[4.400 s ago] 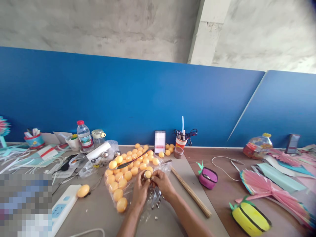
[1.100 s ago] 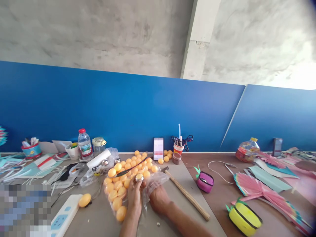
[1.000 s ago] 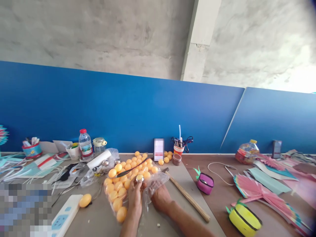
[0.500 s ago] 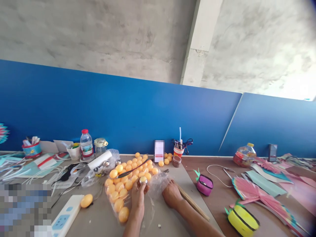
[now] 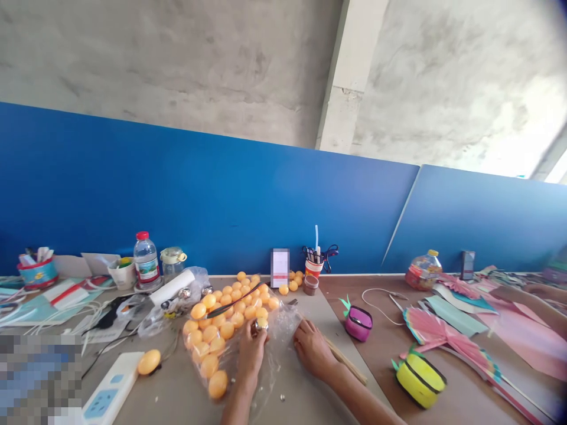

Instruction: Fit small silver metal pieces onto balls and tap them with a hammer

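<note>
My left hand [image 5: 252,348] is closed around a small shiny metal ball [image 5: 261,323], held up between thumb and fingers. Beside it lies a clear plastic bag [image 5: 279,327] full of orange ping-pong balls [image 5: 227,329], with a dark strap [image 5: 234,304] across them. My right hand [image 5: 313,348] rests low on the desk at the bag's right edge, its fingers curled down. What lies under those fingers is hidden. Thin wooden sticks [image 5: 348,361] run out from beneath that hand toward the lower right.
On the left are a power strip [image 5: 113,389], an orange ball [image 5: 149,362], a water bottle [image 5: 146,262] and cables. A phone [image 5: 280,268] and a pen cup [image 5: 313,268] stand behind. Purple [image 5: 358,323] and yellow [image 5: 420,379] pouches lie right; another person's arm [image 5: 531,307] reaches in far right.
My left hand has turned the metal ball slightly. My right hand's fingers have loosened from a fist and moved a little. The view has shifted right, bringing another person's arm into sight.
</note>
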A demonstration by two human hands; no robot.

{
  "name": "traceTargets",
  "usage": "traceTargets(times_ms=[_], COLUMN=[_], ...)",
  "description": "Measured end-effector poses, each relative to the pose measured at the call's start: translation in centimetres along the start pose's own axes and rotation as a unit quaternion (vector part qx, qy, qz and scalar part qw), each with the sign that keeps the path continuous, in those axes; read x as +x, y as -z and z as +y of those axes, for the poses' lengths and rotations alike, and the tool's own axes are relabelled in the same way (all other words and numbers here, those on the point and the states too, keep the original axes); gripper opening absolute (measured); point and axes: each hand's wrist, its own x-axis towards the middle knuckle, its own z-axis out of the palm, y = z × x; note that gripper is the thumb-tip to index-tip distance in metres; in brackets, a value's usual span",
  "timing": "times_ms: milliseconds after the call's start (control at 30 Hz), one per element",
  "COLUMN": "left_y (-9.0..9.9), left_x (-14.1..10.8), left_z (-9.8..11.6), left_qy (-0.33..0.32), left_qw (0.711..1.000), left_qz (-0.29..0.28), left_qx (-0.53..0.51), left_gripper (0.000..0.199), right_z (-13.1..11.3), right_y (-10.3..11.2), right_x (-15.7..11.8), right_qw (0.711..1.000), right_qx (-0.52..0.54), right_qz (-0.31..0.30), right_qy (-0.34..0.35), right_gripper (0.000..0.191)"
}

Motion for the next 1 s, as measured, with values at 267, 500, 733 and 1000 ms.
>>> traceTargets(times_ms=[267, 500, 733, 1000], left_y=[0.1, 0.2, 0.0, 0.5], left_x=[0.0, 0.1, -0.1, -0.2], left_z=[-0.1, -0.1, 0.2, 1.8], left_qy=[0.008, 0.008, 0.015, 0.037], left_qw=[1.000, 1.000, 0.999, 0.991], left_qz=[-0.015, -0.015, -0.004, 0.005], left_qx=[-0.008, -0.014, -0.034, -0.131], left_gripper=[0.033, 0.031, 0.031, 0.036], right_z=[-6.2, -6.5, -3.0, -0.5], right_y=[0.3, -1.2, -1.4, 0.5], right_x=[-3.8, -3.3, -1.9, -1.3], right_qw=[0.994, 0.997, 0.998, 0.997], right_qx=[0.055, 0.010, -0.070, -0.073], right_qz=[-0.078, -0.060, -0.002, 0.002], right_qy=[0.051, 0.052, 0.010, 0.001], right_gripper=[0.022, 0.014, 0.017, 0.014])
